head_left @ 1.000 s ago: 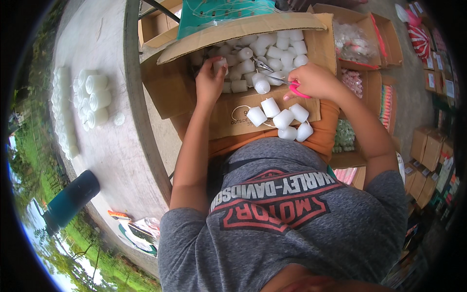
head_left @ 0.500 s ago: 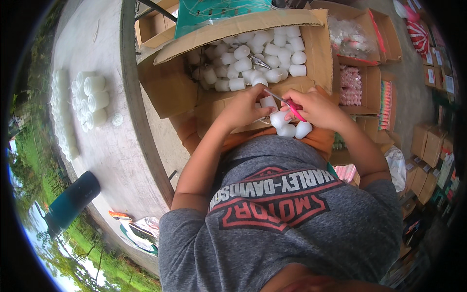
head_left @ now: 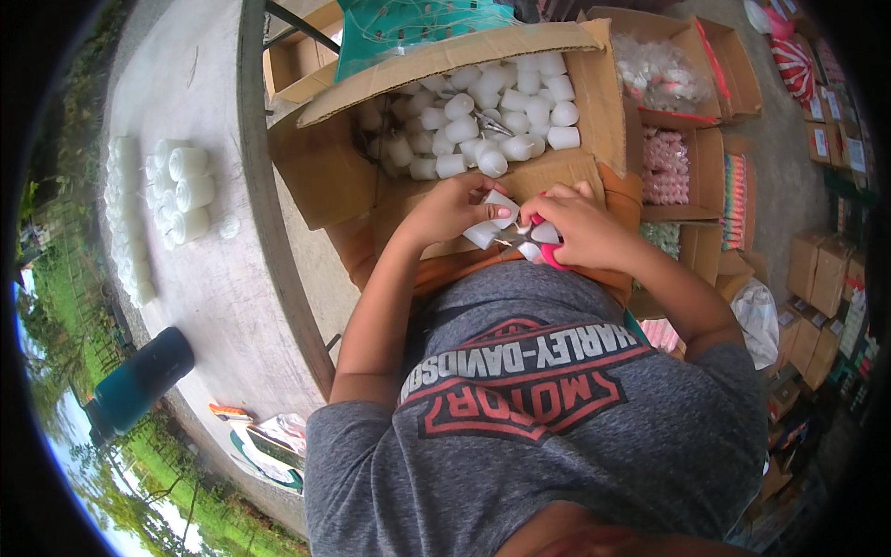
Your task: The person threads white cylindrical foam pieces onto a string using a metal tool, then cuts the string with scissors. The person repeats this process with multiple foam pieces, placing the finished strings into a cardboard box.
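Note:
An open cardboard box (head_left: 329, 181) full of several small white cylinders (head_left: 483, 116) stands in front of me. My left hand (head_left: 450, 209) holds one white cylinder (head_left: 499, 206) over the box's front flap. My right hand (head_left: 580, 227) is closed on pink-handled scissors (head_left: 549, 254), whose blades meet the cylinder between the two hands. More white cylinders (head_left: 534, 239) lie on the flap under my hands, partly hidden.
On the concrete ledge (head_left: 213, 288) at left stand wrapped stacks of white cylinders (head_left: 181, 186) and a dark teal bottle (head_left: 139, 381). Cardboard boxes of pink and bagged goods (head_left: 668, 167) sit at right, with stacked cartons (head_left: 817, 278) beyond. A green bag (head_left: 399, 23) lies behind the box.
My left hand drew out of the box and came back to the flap holding a white cylinder. Both hands closed together there, with the scissors brought up to the cylinder.

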Action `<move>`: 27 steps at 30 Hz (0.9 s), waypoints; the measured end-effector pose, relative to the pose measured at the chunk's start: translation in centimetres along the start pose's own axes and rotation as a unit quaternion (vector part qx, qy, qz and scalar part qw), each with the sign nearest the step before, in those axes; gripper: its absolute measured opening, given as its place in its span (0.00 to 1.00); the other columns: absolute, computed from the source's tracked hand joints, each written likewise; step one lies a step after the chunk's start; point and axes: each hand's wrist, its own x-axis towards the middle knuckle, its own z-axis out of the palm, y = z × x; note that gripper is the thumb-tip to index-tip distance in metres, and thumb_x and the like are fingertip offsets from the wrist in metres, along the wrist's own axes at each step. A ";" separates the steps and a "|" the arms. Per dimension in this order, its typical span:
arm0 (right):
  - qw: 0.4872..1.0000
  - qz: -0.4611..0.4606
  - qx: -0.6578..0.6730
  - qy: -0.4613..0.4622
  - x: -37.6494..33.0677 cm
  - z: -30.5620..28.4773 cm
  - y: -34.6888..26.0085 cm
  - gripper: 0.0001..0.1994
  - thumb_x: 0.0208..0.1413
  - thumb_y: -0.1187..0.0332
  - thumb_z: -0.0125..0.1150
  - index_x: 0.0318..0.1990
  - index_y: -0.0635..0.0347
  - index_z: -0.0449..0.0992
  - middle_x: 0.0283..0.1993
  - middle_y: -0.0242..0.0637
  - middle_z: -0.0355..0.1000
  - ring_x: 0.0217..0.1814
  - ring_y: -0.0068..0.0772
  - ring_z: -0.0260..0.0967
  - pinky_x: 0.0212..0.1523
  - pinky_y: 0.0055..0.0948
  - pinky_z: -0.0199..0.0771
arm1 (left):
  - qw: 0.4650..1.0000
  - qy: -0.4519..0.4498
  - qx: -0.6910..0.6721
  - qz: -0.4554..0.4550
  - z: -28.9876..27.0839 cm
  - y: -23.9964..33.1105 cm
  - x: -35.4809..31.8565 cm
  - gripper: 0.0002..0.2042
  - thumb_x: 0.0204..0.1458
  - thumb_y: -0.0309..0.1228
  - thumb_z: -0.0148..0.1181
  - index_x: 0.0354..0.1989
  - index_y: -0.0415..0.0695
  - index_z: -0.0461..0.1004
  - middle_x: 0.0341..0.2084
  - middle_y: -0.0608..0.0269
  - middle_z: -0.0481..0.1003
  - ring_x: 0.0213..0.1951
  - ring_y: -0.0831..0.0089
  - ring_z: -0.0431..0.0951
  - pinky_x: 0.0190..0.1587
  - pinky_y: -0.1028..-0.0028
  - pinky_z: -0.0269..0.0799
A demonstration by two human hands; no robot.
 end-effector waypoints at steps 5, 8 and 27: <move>0.992 -0.035 0.044 -0.110 -1.9 -2.6 -0.2 0.23 0.36 0.62 0.71 0.43 0.49 0.72 0.40 0.29 0.72 0.53 0.33 0.63 0.50 0.32 0.55 | 0.998 0.004 -0.050 0.021 -0.8 1.2 -1.3 0.18 0.46 0.34 0.67 0.42 0.39 0.73 0.28 0.61 0.75 0.31 0.77 0.74 0.34 0.77 0.70; 0.990 -0.050 0.092 -0.090 -2.6 -2.8 0.1 0.22 0.38 0.60 0.70 0.43 0.50 0.74 0.39 0.31 0.73 0.50 0.35 0.65 0.49 0.34 0.60 | 0.992 0.023 -0.104 0.064 -0.9 1.7 -1.6 0.18 0.48 0.32 0.65 0.45 0.38 0.71 0.28 0.62 0.76 0.32 0.78 0.74 0.35 0.78 0.70; 0.982 0.037 -0.154 -0.102 3.2 -5.7 -1.5 0.24 0.34 0.47 0.69 0.31 0.57 0.72 0.26 0.39 0.73 0.32 0.45 0.71 0.31 0.41 0.66 | 0.987 0.100 -0.082 0.096 -2.3 2.6 -1.2 0.19 0.50 0.35 0.63 0.47 0.39 0.70 0.35 0.63 0.74 0.36 0.78 0.73 0.40 0.76 0.69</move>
